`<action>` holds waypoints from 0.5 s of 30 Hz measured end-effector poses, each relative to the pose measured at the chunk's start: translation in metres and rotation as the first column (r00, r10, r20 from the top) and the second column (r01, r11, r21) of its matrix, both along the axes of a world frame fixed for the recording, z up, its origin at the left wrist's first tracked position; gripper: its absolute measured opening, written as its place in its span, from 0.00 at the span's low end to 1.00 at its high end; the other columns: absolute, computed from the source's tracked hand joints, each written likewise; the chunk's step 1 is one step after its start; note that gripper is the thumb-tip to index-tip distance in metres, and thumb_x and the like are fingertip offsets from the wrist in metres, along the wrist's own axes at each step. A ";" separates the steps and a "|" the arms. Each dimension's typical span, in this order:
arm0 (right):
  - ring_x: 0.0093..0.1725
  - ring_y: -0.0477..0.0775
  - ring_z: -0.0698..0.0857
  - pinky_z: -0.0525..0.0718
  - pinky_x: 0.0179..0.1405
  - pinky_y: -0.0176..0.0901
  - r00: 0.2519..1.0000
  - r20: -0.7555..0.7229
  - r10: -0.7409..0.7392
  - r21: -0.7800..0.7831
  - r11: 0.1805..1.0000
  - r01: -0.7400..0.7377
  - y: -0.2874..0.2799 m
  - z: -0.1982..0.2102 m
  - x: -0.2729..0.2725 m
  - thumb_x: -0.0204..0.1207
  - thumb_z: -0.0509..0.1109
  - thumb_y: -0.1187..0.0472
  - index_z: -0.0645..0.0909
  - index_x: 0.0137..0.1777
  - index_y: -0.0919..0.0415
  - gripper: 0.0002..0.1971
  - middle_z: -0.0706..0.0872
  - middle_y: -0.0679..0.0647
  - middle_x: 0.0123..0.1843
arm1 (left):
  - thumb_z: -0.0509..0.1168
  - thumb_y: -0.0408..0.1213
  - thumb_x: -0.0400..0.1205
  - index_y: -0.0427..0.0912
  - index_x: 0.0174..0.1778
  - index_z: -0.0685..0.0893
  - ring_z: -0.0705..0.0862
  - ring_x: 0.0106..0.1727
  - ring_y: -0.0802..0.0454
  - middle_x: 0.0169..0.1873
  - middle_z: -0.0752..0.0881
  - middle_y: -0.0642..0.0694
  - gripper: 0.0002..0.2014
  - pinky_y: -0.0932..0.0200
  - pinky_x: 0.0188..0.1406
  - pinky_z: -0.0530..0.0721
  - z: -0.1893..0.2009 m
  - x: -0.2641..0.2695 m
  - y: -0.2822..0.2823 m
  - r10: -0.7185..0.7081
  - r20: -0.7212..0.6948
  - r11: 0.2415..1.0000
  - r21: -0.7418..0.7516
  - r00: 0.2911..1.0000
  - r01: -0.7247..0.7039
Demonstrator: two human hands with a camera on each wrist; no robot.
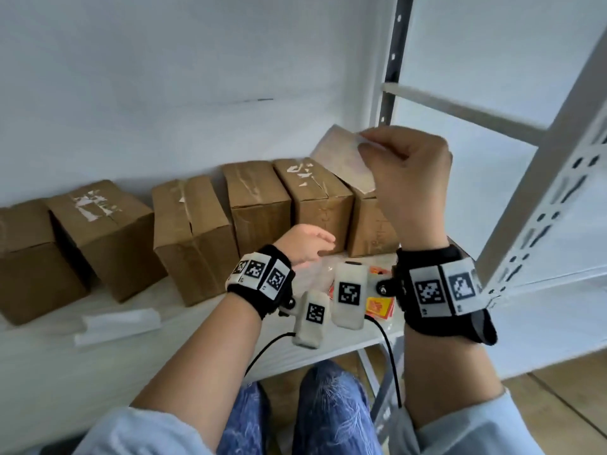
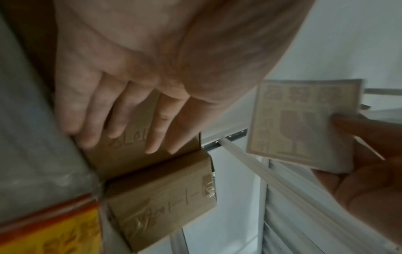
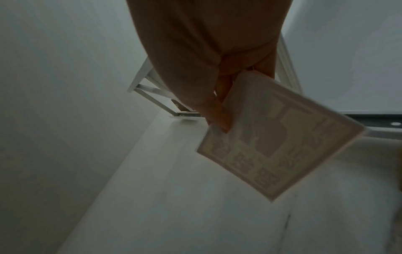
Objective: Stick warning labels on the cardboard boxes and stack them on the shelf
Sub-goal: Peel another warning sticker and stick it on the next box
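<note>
Paper label (image 1: 345, 162) in raised right-hand grip (image 1: 409, 178)

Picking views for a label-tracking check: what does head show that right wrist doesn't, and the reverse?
Head only: the row of six boxes on the shelf, the left hand open low by the boxes, a stack of orange-yellow labels, and white backing strips.

Right wrist only: the label's printed side, with a goblet-like symbol and text blocks, and the fingers pinching one corner.

Both: the right hand holding the label up in the air, touching no box, plus the shelf frame.
</note>
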State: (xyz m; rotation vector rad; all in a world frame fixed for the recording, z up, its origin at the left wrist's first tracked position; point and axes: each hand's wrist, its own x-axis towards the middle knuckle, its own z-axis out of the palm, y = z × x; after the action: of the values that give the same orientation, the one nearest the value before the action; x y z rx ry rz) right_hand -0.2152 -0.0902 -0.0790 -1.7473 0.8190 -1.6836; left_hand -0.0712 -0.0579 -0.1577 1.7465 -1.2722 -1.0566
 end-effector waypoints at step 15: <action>0.53 0.39 0.90 0.86 0.52 0.35 0.981 -0.110 0.159 -0.115 0.978 -0.172 0.007 -0.021 0.053 0.73 0.76 0.69 0.93 0.46 0.56 0.08 0.93 0.45 0.49 | 0.65 0.48 0.82 0.40 0.47 0.88 0.91 0.44 0.44 0.43 0.92 0.42 0.14 0.52 0.45 0.88 0.080 0.048 0.065 0.090 -0.452 0.878 -0.384 0.887 -0.285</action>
State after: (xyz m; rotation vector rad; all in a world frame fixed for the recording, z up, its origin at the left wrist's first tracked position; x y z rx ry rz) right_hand -0.1617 -0.0832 -0.0996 -1.9409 0.6032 -1.5766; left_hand -0.0233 0.0067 -0.0777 1.1848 -0.9442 -0.8801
